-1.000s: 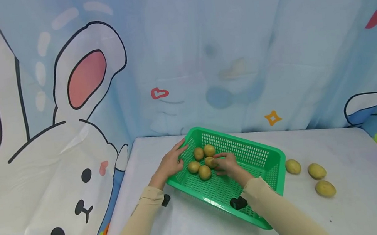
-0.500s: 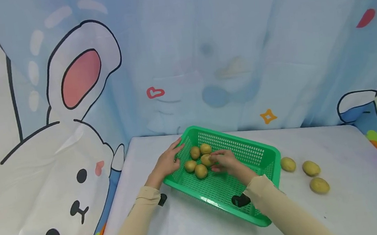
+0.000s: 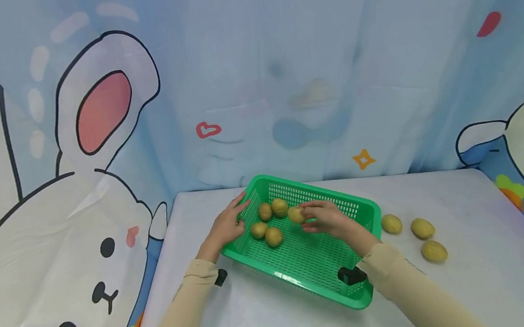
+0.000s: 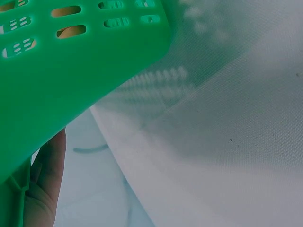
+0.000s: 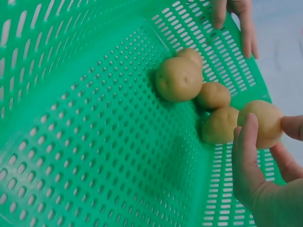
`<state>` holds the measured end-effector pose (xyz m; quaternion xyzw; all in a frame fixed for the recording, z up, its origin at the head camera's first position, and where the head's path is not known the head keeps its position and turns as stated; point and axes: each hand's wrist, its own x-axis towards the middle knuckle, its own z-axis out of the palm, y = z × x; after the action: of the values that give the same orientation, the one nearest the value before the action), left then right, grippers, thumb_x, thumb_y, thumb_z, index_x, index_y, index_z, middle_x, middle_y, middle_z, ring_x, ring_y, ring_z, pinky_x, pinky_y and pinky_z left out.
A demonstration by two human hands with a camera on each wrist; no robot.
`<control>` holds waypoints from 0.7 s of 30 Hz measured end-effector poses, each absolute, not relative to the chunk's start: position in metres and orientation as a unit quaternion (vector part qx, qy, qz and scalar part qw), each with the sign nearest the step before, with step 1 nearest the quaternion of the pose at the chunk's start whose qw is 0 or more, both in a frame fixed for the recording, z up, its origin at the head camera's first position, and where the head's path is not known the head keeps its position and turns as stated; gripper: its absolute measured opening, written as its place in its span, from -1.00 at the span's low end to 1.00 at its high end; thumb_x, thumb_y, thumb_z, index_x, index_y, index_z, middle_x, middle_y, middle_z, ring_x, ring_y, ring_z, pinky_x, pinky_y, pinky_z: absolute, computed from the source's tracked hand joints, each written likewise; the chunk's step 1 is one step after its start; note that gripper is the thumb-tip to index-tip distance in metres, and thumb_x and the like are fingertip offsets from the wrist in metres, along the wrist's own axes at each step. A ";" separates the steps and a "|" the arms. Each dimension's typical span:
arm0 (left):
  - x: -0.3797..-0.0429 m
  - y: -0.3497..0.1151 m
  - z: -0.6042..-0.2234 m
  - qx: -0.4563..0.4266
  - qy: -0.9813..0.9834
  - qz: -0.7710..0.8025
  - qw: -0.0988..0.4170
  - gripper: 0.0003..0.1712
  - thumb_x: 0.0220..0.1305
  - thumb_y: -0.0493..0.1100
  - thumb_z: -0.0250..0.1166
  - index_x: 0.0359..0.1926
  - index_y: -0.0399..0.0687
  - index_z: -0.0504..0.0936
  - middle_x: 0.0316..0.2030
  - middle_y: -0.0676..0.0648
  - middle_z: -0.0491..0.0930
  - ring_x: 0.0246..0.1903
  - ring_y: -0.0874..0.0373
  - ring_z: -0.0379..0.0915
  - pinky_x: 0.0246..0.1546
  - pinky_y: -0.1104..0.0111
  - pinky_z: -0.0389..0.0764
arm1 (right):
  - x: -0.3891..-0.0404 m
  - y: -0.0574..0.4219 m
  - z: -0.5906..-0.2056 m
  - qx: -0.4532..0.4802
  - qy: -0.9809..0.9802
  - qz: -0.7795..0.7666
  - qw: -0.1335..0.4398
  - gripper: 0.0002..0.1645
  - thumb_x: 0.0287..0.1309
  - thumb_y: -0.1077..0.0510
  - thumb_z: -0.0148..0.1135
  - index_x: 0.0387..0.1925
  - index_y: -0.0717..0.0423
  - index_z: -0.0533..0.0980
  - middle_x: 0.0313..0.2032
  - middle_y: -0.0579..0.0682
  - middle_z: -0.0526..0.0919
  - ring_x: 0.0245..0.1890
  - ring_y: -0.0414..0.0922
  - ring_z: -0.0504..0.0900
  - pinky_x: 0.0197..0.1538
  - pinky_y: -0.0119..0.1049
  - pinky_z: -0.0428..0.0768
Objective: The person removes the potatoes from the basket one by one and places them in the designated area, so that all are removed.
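Observation:
My right hand (image 3: 328,218) pinches a round yellow-brown potato (image 3: 296,214) between thumb and fingers, above the floor of a green perforated plastic basket (image 3: 315,288). The right wrist view shows that held potato (image 5: 262,120) close up, overlapping the others behind it. Several potatoes (image 3: 273,236) lie grouped at the basket's left end. My left hand (image 3: 224,228) grips the left rim, with fingers over the edge. From the left wrist view, part of that hand (image 4: 47,184) shows behind the green wall, the rest hidden by it.
Three more potatoes (image 3: 422,228) lie on the white-covered table (image 3: 270,324) to the right of the basket. A cartoon-printed curtain (image 3: 252,78) hangs behind the table and down its left side.
My right hand has lifted the potato off the group and drawn it to the right. My left hand stays on the rim. The whole head view has shifted slightly.

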<state>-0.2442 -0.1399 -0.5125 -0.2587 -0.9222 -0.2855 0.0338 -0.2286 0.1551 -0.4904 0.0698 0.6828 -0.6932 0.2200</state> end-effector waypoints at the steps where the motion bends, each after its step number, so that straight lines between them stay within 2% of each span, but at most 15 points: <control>1: -0.244 -0.140 -0.512 -0.260 -0.922 -0.285 0.034 -0.26 0.16 -0.51 0.07 0.42 -0.24 0.33 0.51 -0.12 0.08 -0.68 0.27 0.10 -0.57 0.41 0.21 | -0.228 0.158 -0.490 0.070 0.683 -0.694 0.219 -0.45 0.40 0.20 0.10 0.32 0.35 0.32 -0.03 0.23 0.42 -0.22 0.01 0.67 -0.12 -0.22 0.66; 8: -0.245 -0.141 -0.511 -0.260 -0.921 -0.288 0.036 -0.26 0.14 -0.51 0.08 0.41 -0.25 0.33 0.50 -0.13 0.09 -0.55 0.21 0.31 -0.55 0.40 0.25 | -0.219 0.178 -0.475 0.056 0.692 -0.686 0.218 -0.43 0.42 0.16 0.07 0.35 0.34 0.28 -0.01 0.21 0.44 -0.21 -0.04 0.68 0.03 -0.11 0.61; 13: -0.245 -0.141 -0.511 -0.260 -0.922 -0.287 0.036 -0.25 0.14 -0.52 0.07 0.42 -0.24 0.32 0.50 -0.13 0.08 -0.56 0.16 0.32 -0.56 0.40 0.23 | -0.209 0.204 -0.458 0.039 0.695 -0.685 0.215 -0.39 0.41 0.11 0.11 0.36 0.31 0.29 -0.04 0.12 0.52 -0.21 -0.10 0.69 0.02 -0.15 0.62; 21: -0.244 -0.141 -0.510 -0.262 -0.920 -0.290 0.035 -0.27 0.15 -0.51 0.07 0.41 -0.27 0.33 0.50 -0.16 0.08 -0.40 0.10 0.43 -0.56 0.39 0.23 | -0.192 0.261 -0.441 0.035 0.715 -0.672 0.191 -0.26 0.40 0.02 0.13 0.42 0.31 0.16 -0.07 0.01 0.54 -0.16 -0.16 0.70 0.00 -0.20 0.62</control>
<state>-0.2444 -0.1413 -0.5103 -0.2622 -0.9197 -0.2902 0.0346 -0.1923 0.2609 -0.4406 0.0354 0.7150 -0.6717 0.1906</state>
